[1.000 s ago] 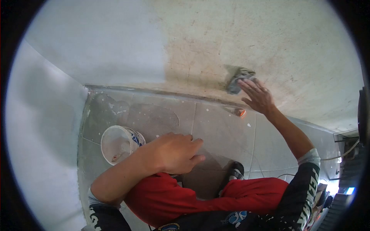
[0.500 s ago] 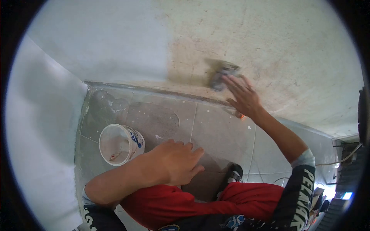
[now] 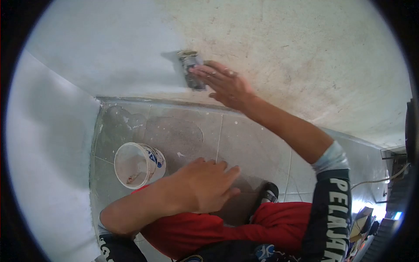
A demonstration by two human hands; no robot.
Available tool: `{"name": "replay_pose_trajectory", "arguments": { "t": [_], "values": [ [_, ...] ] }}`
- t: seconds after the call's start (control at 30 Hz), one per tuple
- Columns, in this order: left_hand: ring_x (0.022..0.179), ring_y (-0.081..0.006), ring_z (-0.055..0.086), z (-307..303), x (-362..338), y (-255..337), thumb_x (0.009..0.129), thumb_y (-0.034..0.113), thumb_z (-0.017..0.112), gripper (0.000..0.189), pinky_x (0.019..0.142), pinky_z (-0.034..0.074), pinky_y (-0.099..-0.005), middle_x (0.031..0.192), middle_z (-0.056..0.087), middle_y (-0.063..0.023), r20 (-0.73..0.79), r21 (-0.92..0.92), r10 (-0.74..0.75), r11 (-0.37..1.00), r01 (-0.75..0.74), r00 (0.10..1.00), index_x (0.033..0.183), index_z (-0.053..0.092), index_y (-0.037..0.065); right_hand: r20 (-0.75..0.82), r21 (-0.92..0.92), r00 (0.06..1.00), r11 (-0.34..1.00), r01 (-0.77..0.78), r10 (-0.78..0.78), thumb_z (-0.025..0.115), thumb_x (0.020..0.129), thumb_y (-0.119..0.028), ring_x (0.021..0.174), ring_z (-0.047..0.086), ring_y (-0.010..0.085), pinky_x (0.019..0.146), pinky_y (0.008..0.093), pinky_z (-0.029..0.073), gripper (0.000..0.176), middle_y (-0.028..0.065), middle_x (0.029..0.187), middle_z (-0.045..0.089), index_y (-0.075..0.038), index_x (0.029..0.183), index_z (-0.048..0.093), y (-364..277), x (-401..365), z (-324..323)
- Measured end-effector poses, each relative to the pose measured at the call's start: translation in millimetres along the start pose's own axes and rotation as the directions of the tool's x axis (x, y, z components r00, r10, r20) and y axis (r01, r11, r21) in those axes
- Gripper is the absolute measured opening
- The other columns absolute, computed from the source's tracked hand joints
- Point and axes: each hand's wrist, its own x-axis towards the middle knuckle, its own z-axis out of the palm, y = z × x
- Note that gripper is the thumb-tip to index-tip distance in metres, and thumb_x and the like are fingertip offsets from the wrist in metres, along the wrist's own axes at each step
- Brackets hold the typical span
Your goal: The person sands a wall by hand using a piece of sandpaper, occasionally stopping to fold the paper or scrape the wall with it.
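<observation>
In the head view, my right hand (image 3: 224, 85) presses its outstretched fingers on a grey, stained rectangular pad (image 3: 192, 72) held against the wall (image 3: 279, 56). The pad sits right at the border between a whiter stretch of wall on the left and a yellowish, blotchy stretch on the right. My left hand (image 3: 211, 183) holds nothing; its fingers are apart and bent a little, over the floor in front of my red trousers. Left of this hand stands a white bucket (image 3: 155, 170), with brownish residue inside.
Grey floor tiles (image 3: 244, 139) with white specks and a darker patch meet the wall along its base. A second white wall (image 3: 48, 131) closes off the left side. My shoe (image 3: 270, 190) is on the floor. At the far right are a cable (image 3: 379, 181) and assorted items.
My right hand and the pad have moved left along the wall, from the yellowish part to the edge of the whiter part. My left hand has shifted slightly right.
</observation>
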Motion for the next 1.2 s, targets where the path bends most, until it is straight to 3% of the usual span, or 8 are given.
{"name": "replay_pose_trajectory", "arguments": {
  "t": [0.07,0.13,0.3,0.4,0.6,0.93,1.03,1.2],
  "values": [
    [0.1,-0.0434,0.065,1,-11,-9,0.102,0.037,0.052,0.052,0.091,0.05,-0.0494,0.108,0.065,-0.0257,0.027,0.001,-0.032,1.0,0.032,0.999,0.134,0.049,-0.003,0.048,-0.211,0.998,0.976,0.052,-0.043,0.043,0.098,-0.063,0.156,0.0,0.0138,0.128,0.0386,-0.001,0.087,-0.0032,0.17,0.001,-0.018,0.163,0.006,27,-41,1],
    [0.101,-0.0432,0.065,1,-20,-16,0.102,0.038,0.051,0.054,0.091,0.05,-0.049,0.109,0.064,-0.0259,0.036,0.003,-0.068,0.998,0.068,0.997,0.136,0.049,-0.003,0.127,-0.051,0.992,0.999,0.0,0.006,0.046,0.095,-0.067,0.155,0.002,0.0138,0.129,0.0391,-0.001,0.091,-0.0049,0.17,0.002,-0.021,0.163,0.008,52,-89,21],
    [0.099,-0.0428,0.066,-6,-34,-16,0.101,0.037,0.051,0.046,0.091,0.05,-0.0521,0.103,0.066,-0.0251,-0.009,-0.054,-0.125,0.991,0.125,0.992,0.126,0.056,-0.002,0.051,-0.171,0.999,0.985,-0.01,0.019,0.05,0.088,-0.075,0.155,0.002,0.0132,0.128,0.0398,-0.003,0.101,-0.0056,0.17,0.003,-0.022,0.163,0.008,69,-130,44],
    [0.101,-0.0432,0.065,-4,-30,-12,0.101,0.038,0.051,0.048,0.091,0.05,-0.0524,0.105,0.065,-0.0255,-0.043,-0.007,-0.118,0.993,0.118,0.992,0.128,0.055,-0.002,0.033,0.001,0.998,0.998,0.06,-0.06,0.046,0.096,-0.066,0.155,0.005,0.0132,0.128,0.0362,-0.002,0.09,-0.005,0.17,0.006,-0.017,0.163,0.01,36,-48,16],
    [0.102,-0.0432,0.064,-1,-19,1,0.101,0.038,0.051,0.053,0.092,0.049,-0.0522,0.109,0.065,-0.0253,-0.072,0.03,-0.077,0.996,0.08,0.994,0.135,0.052,-0.004,-0.013,-0.037,0.999,0.998,0.042,-0.042,0.044,0.097,-0.065,0.155,0.003,0.0119,0.127,0.037,-0.008,0.089,-0.0051,0.17,0.002,-0.017,0.163,0.007,-7,41,2],
    [0.102,-0.0436,0.064,-1,-31,-26,0.102,0.038,0.05,0.051,0.093,0.049,-0.0503,0.108,0.065,-0.0256,-0.066,-0.013,-0.085,0.996,0.084,0.994,0.131,0.054,-0.003,-0.081,-0.084,0.981,0.979,-0.184,0.178,0.053,0.088,-0.073,0.154,0.013,0.0159,0.128,0.0408,0.001,0.096,-0.0026,0.169,0.014,-0.025,0.162,0.017,102,-137,-5],
    [0.099,-0.0443,0.065,-7,-22,-24,0.101,0.038,0.05,0.048,0.091,0.05,-0.0511,0.106,0.066,-0.0252,-0.019,-0.014,-0.139,0.99,0.139,0.99,0.128,0.055,-0.002,-0.13,0.086,0.982,0.988,-0.127,0.137,0.055,0.09,-0.067,0.154,0.013,0.0154,0.128,0.0403,0.003,0.093,-0.0036,0.169,0.013,-0.023,0.162,0.016,81,-89,4],
    [0.097,-0.044,0.066,-1,1,-11,0.101,0.038,0.051,0.047,0.089,0.051,-0.0517,0.103,0.066,-0.0256,-0.095,-0.013,-0.053,0.999,0.052,0.994,0.126,0.056,-0.002,-0.249,-0.153,0.965,0.98,-0.125,0.084,0.046,0.091,-0.073,0.155,0.007,0.0151,0.129,0.0405,0.001,0.095,-0.0038,0.169,0.009,-0.023,0.162,0.01,35,37,-28]
  ]
}}
